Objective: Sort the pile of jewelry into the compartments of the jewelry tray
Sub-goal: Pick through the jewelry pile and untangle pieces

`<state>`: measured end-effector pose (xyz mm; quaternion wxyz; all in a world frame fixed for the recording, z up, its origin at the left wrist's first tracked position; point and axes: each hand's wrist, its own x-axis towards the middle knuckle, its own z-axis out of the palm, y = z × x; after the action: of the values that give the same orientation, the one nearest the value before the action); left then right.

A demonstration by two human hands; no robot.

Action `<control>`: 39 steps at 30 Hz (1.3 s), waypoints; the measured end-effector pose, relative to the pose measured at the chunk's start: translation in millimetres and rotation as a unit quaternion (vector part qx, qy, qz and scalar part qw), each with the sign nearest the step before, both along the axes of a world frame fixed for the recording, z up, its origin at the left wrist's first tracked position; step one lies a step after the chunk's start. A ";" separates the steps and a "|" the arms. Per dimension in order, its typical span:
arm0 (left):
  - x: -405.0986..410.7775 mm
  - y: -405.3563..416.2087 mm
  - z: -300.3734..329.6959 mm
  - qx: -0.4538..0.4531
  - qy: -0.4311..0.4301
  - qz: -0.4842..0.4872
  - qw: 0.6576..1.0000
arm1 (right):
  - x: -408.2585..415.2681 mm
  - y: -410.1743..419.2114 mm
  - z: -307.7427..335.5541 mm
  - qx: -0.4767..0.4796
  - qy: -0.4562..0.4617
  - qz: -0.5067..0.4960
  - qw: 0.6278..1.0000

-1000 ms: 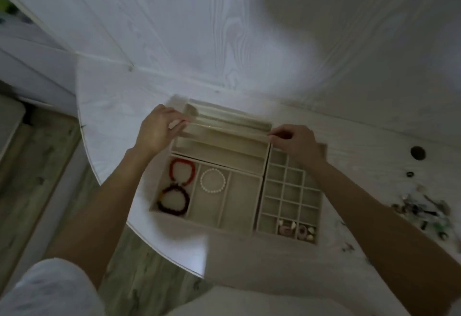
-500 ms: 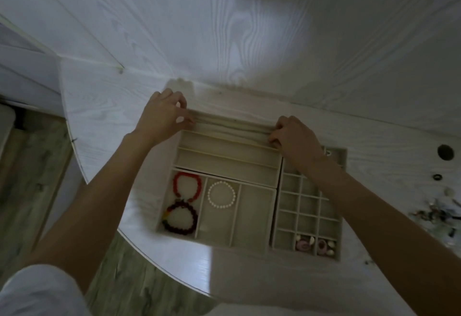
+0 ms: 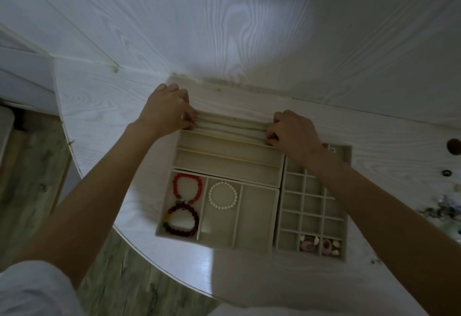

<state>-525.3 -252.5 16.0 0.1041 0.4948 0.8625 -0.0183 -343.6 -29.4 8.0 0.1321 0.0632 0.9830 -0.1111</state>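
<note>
Both hands sit at the far end of the beige jewelry tray (image 3: 257,240), over its long-slot section. The left hand (image 3: 166,109) has its fingers curled down onto the far left end of a thin chain (image 3: 229,126) that lies stretched along the farthest slot; the right hand (image 3: 294,133) is curled at the chain's right end. Each seems to pinch it, though the fingertips are hidden. Nearer, a red bead bracelet (image 3: 187,188) and a dark bead bracelet (image 3: 181,219) share the left compartment, with a pearl bracelet (image 3: 222,195) just right of them. The unsorted pile (image 3: 441,209) lies on the white surface (image 3: 99,106), far right.
</note>
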 end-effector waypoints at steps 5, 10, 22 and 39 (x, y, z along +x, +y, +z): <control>3.5 2.7 -0.7 -0.013 0.008 0.011 1.000 | -3.5 5.8 0.7 0.039 -0.031 0.058 0.997; 1.6 0.6 -1.4 -0.009 0.011 -0.009 1.000 | -1.1 9.7 -2.3 0.043 -0.034 0.065 0.996; 6.3 2.5 3.0 -0.015 0.024 -0.006 1.000 | 1.0 4.3 -11.6 0.059 -0.037 -0.006 0.998; 87.6 -10.3 8.0 0.171 0.118 0.084 0.975 | 51.4 4.8 22.6 -0.082 0.119 -0.076 0.987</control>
<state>-437.7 -262.8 24.0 -0.0832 0.4254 0.8976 0.0801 -292.2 -24.6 30.6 0.0099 0.1129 0.9716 -0.2076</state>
